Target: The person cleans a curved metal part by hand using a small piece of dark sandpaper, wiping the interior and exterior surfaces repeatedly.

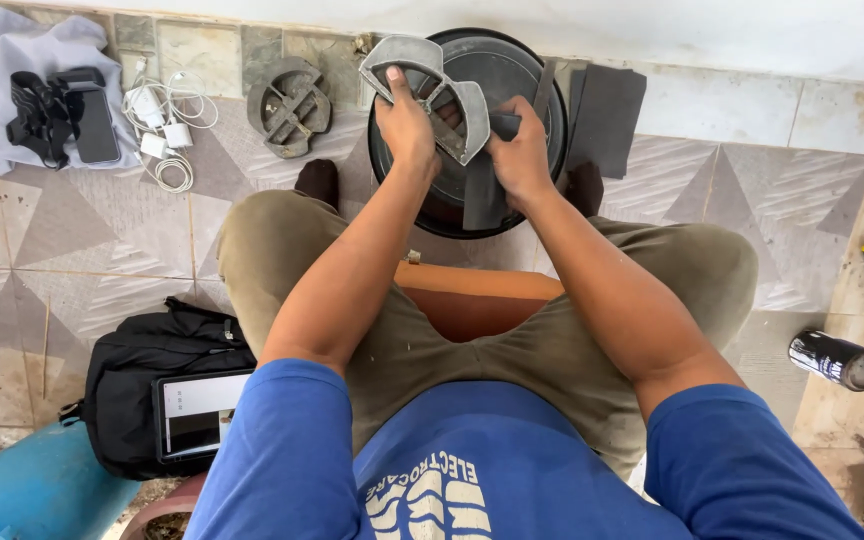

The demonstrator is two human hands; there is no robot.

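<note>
My left hand (404, 122) grips a grey round metal part with spokes (457, 110), held up over a black round basin (512, 70) on the floor. My right hand (522, 150) presses a dark strip of abrasive sheet (482, 195) against that part; the strip hangs down below the hand. I sit on an orange stool (472, 295) with my knees spread either side of the basin.
A second spoked metal disc (290, 105) lies left of the basin, dark sheets (607, 115) to its right. White charger cables (167, 125), a phone and strap on grey cloth (62, 110), a black bag with tablet (177, 395), a black spray can (837, 358).
</note>
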